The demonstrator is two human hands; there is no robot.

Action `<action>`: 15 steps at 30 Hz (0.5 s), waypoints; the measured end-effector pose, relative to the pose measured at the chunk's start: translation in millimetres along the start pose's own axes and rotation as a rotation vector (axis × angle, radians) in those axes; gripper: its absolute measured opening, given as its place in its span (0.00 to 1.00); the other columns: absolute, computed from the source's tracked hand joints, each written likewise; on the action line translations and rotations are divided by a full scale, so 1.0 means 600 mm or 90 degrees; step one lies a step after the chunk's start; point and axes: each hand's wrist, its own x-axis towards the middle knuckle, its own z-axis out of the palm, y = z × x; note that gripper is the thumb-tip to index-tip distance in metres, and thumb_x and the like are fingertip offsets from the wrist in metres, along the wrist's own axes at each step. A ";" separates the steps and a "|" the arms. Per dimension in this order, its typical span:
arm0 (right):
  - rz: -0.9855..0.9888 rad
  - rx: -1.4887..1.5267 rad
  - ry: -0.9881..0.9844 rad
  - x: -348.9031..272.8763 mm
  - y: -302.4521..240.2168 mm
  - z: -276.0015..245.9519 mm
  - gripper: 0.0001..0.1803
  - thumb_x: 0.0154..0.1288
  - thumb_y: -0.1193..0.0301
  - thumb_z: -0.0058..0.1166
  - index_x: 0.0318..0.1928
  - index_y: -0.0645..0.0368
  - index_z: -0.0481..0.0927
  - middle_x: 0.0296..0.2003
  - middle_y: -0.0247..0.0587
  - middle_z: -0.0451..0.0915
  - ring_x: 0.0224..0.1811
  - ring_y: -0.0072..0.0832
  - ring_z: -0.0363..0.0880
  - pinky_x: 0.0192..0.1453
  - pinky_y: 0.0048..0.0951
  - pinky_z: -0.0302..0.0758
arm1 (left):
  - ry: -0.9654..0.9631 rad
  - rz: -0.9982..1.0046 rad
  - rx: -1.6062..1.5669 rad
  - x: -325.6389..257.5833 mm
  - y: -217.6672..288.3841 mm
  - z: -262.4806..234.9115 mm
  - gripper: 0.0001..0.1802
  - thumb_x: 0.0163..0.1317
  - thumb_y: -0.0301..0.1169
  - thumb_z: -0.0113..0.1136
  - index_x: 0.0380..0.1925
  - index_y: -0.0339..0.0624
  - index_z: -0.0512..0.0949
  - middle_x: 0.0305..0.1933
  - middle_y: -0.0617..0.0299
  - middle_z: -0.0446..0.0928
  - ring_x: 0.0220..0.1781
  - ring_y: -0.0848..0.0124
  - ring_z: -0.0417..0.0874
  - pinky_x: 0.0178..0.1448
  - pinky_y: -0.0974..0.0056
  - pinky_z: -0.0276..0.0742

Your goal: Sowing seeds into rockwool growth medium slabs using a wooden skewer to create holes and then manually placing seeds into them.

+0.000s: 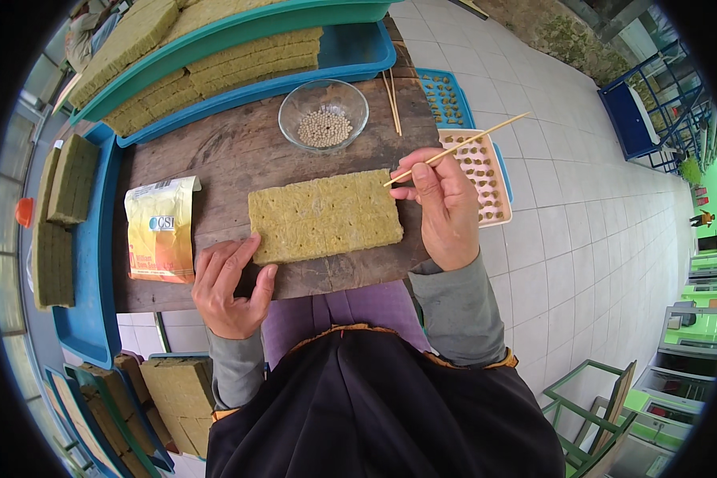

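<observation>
On the wooden table (311, 279) lies a yellow-green rockwool slab (327, 217) with rows of small holes pressed into it. My left hand (231, 287) rests at the slab's near left corner, index finger against its edge and thumb apart. Between thumb and fingers my right hand (446, 203) grips a thin wooden stick (478, 139), slanting up to the right. The stick's lower tip is by the slab's far right corner; whether it touches cannot be told. Behind the slab stands a glass bowl (295, 131) of small round beige pellets (324, 129).
Left of the slab lies a yellow-orange packet (161, 231). Two loose sticks (392, 102) lie right of the bowl. Blue trays (88, 319) with stacked rockwool (255, 62) line the far and left sides. A white tray (508, 215) holding small plugs sits beyond the right edge.
</observation>
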 end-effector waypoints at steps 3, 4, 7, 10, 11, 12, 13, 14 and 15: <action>0.008 0.008 -0.007 -0.006 -0.002 0.002 0.10 0.77 0.72 0.43 0.46 0.64 0.76 0.40 0.37 0.78 0.41 0.19 0.78 0.43 0.21 0.79 | 0.012 -0.001 0.004 -0.001 -0.002 0.000 0.19 0.44 0.28 0.72 0.40 0.38 0.84 0.36 0.53 0.81 0.40 0.57 0.80 0.47 0.59 0.77; 0.008 0.008 -0.009 -0.008 -0.002 0.003 0.10 0.77 0.72 0.43 0.46 0.64 0.76 0.40 0.37 0.78 0.41 0.19 0.78 0.43 0.21 0.79 | 0.012 -0.003 0.005 -0.001 -0.002 0.000 0.19 0.44 0.28 0.72 0.40 0.38 0.84 0.36 0.53 0.81 0.40 0.57 0.80 0.47 0.59 0.77; 0.002 -0.011 -0.016 -0.012 -0.005 0.002 0.10 0.77 0.72 0.43 0.46 0.65 0.76 0.39 0.36 0.78 0.40 0.19 0.78 0.44 0.22 0.78 | 0.019 -0.001 0.002 -0.001 0.000 0.000 0.18 0.45 0.28 0.71 0.39 0.38 0.84 0.35 0.54 0.81 0.39 0.57 0.80 0.46 0.58 0.76; -0.006 -0.021 -0.024 -0.015 -0.005 -0.001 0.10 0.77 0.72 0.43 0.46 0.65 0.76 0.39 0.36 0.78 0.40 0.19 0.78 0.45 0.21 0.78 | 0.024 0.002 0.006 -0.002 0.001 0.000 0.17 0.45 0.28 0.71 0.39 0.38 0.83 0.35 0.54 0.80 0.39 0.58 0.80 0.45 0.58 0.76; -0.013 -0.023 -0.024 -0.016 -0.005 -0.001 0.10 0.77 0.72 0.43 0.46 0.65 0.76 0.39 0.36 0.78 0.40 0.19 0.78 0.45 0.21 0.78 | 0.024 0.001 0.004 -0.002 0.001 0.000 0.18 0.45 0.28 0.71 0.39 0.38 0.83 0.35 0.54 0.80 0.39 0.58 0.80 0.45 0.58 0.76; -0.020 -0.025 -0.023 -0.017 -0.005 -0.002 0.10 0.77 0.72 0.43 0.46 0.65 0.76 0.39 0.36 0.78 0.40 0.19 0.78 0.46 0.22 0.78 | 0.024 0.001 0.001 -0.002 0.001 0.000 0.18 0.45 0.27 0.71 0.39 0.38 0.83 0.35 0.54 0.80 0.39 0.58 0.80 0.44 0.58 0.76; -0.020 -0.025 -0.023 -0.018 -0.006 -0.003 0.10 0.77 0.72 0.43 0.46 0.65 0.76 0.39 0.36 0.78 0.40 0.19 0.78 0.46 0.22 0.78 | 0.025 0.001 0.001 -0.002 0.001 0.001 0.18 0.45 0.27 0.71 0.39 0.38 0.83 0.35 0.54 0.80 0.39 0.58 0.80 0.44 0.58 0.76; -0.026 -0.029 -0.015 -0.020 -0.007 -0.003 0.10 0.77 0.72 0.43 0.46 0.65 0.76 0.39 0.37 0.78 0.40 0.20 0.78 0.46 0.22 0.77 | 0.025 0.003 0.002 -0.002 0.001 0.001 0.18 0.45 0.27 0.71 0.39 0.38 0.83 0.35 0.54 0.80 0.38 0.58 0.80 0.44 0.59 0.76; -0.032 -0.032 -0.006 -0.023 -0.008 -0.004 0.10 0.77 0.72 0.43 0.46 0.66 0.76 0.39 0.37 0.78 0.40 0.20 0.78 0.47 0.22 0.77 | 0.025 0.006 0.003 -0.002 0.001 0.001 0.18 0.45 0.27 0.71 0.39 0.38 0.83 0.34 0.54 0.80 0.38 0.58 0.80 0.44 0.59 0.76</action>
